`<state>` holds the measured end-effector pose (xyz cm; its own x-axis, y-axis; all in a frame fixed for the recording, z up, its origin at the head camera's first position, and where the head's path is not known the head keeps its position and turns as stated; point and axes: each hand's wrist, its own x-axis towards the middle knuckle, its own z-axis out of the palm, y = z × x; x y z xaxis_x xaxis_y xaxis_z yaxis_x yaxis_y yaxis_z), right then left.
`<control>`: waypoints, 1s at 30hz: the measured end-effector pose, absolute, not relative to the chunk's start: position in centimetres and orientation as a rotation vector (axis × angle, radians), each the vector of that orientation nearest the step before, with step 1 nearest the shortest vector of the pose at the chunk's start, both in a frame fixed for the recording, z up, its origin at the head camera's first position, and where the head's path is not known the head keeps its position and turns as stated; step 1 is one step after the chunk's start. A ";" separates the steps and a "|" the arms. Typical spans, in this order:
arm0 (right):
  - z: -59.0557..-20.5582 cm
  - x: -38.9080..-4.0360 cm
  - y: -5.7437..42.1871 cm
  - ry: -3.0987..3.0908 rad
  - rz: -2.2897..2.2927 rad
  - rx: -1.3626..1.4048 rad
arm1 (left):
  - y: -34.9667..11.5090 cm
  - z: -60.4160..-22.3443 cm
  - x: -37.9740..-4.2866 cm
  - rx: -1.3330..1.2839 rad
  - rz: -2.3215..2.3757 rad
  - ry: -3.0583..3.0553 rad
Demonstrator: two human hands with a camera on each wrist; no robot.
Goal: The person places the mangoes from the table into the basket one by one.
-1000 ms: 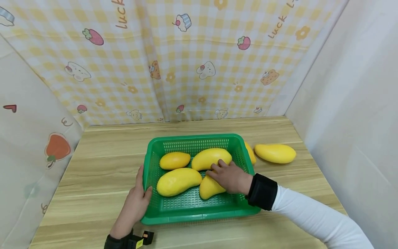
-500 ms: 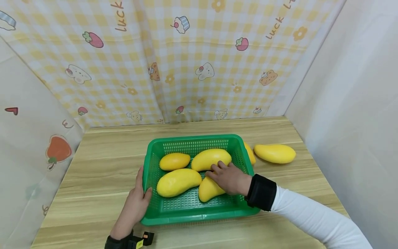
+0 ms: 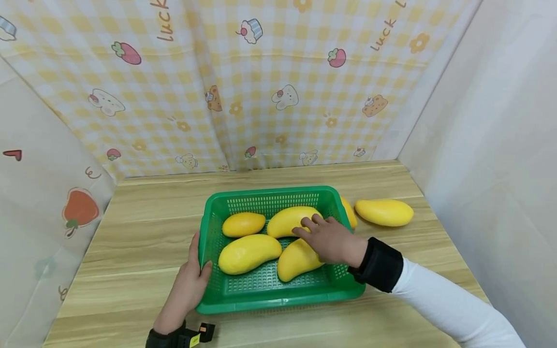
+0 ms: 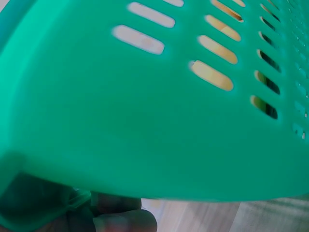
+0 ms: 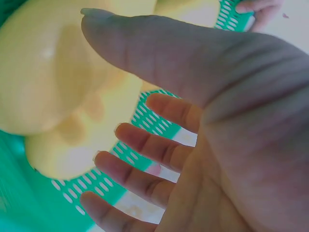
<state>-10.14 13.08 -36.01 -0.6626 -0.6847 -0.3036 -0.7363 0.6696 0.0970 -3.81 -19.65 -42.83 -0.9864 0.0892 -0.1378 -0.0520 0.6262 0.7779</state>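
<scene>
Four-sided and green, a plastic basket (image 3: 278,305) with slotted walls stands on the table. My left hand (image 3: 189,282) grips its left rim, thumb inside; the left wrist view is mostly filled by the basket's wall (image 4: 120,106). Inside lie several yellow mangoes: a small one (image 3: 243,224) back left, a long one (image 3: 250,253) front left, another (image 3: 287,222) back right and one (image 3: 298,261) front right. Over the two right-hand mangoes hovers my right hand (image 3: 331,239). Its fingers are spread and hold nothing, as the right wrist view also shows beside a mango (image 5: 38,72).
Outside the basket, a yellow mango (image 3: 385,212) lies on the wooden table (image 3: 152,217) to the right. Another mango (image 3: 349,212) is partly hidden behind the basket's right wall. A checked cloth (image 3: 261,96) hangs at the back, with pale sheets on both sides.
My right hand has let go of the front-right mango and lifted slightly up and to the right. That mango settled a little nearer me. The left hand keeps its grip on the basket.
</scene>
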 end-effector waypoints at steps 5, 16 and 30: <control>-34.3 -10.6 14.3 2.673 0.201 -1.135 | -19.6 -42.7 -3.8 0.028 1.298 2.681; -32.7 -11.8 17.4 2.850 0.003 -1.090 | -19.7 -42.7 -3.9 0.024 1.271 2.684; -33.5 -13.2 20.4 3.087 -0.287 -0.934 | -19.7 -42.6 -3.9 0.031 1.290 2.669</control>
<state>-13.17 20.40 -33.46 -0.8292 -0.5405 0.1426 -0.5575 0.8181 -0.1411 -3.93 -19.71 -42.63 -0.9842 0.0952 -0.1491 -0.0577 0.6240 0.7793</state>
